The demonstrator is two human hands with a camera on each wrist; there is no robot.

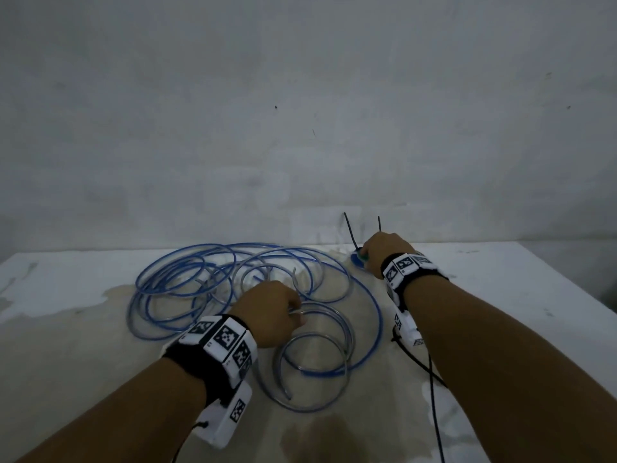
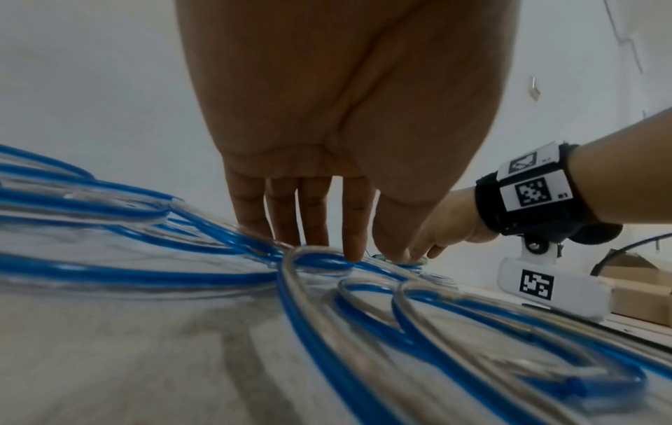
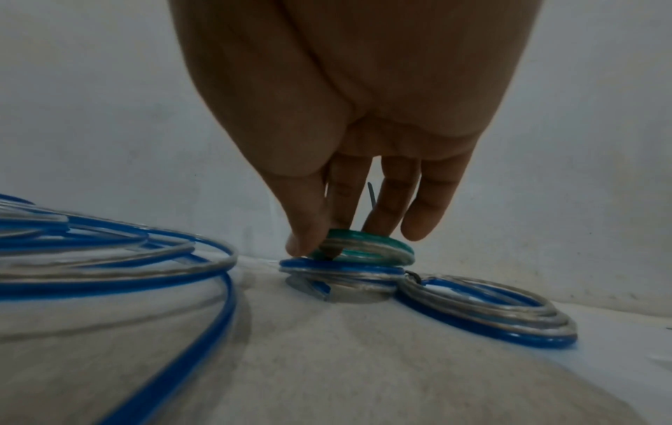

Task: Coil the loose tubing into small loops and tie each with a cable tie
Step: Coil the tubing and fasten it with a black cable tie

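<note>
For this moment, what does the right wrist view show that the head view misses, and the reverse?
Right wrist only: a green-striped coil pinched by the right hand, stacked on a small blue coil, with another blue coil beside them.
Head only: the left hand on the tubing, and two black cable-tie tails standing up.
Both: the loose blue tubing on the table.

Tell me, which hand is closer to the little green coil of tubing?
Right. The right hand pinches the small green coil of clear tubing; the left hand holds loose clear tubing nearer the person.
</note>
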